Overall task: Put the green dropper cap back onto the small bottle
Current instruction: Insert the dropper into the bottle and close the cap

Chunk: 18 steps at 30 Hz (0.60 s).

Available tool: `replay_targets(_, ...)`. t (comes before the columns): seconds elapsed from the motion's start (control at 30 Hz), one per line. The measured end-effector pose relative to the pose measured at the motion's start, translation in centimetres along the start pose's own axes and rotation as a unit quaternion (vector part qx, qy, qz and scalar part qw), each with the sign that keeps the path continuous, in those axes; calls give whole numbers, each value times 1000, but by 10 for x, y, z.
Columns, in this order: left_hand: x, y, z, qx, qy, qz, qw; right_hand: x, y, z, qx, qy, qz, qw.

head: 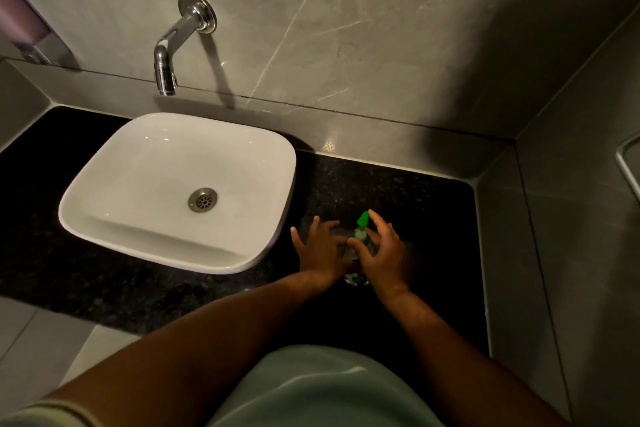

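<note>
The small bottle (356, 279) stands on the black counter (433, 204) to the right of the basin; only its base shows between my wrists. The green dropper cap (362, 220) with its white collar sits at the top of the bottle, pointing up and slightly right. My right hand (381, 251) curls around the cap, thumb on the collar and index finger against the green tip. My left hand (320, 248) rests just left of the bottle with its fingers spread; whether its thumb touches the bottle is hidden.
A white basin (104, 191) with a metal drain sits on the counter at the left. A chrome tap (166, 59) juts from the grey tiled wall above it. Tiled walls close off the counter at the back and the right.
</note>
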State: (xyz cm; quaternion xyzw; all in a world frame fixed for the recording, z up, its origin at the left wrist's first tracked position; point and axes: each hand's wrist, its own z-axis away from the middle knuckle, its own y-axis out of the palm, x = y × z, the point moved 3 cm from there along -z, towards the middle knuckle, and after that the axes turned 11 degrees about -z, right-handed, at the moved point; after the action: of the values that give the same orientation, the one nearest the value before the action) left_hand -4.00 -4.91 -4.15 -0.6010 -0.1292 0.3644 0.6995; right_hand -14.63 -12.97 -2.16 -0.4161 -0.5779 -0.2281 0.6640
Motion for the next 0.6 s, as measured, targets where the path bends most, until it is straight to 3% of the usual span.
replay_targets(0.27, -3, -6, -3, -71, 53, -31, 996, 5, -11, 2, -11, 42, 15, 999)
replay_targets(0.37, -4, -6, -3, -70, 63, -48, 994, 10, -17, 8, -18, 26, 84, 996)
replay_targets(0.47, -1, -1, -5, -63, 77, -55, 994, 21, -28, 6, 87, -5, 202, 976)
replay_targets(0.6, 3, 4, -5, -69, 96, 6, 993, 47, -46, -3, 207, -90, 320, 920)
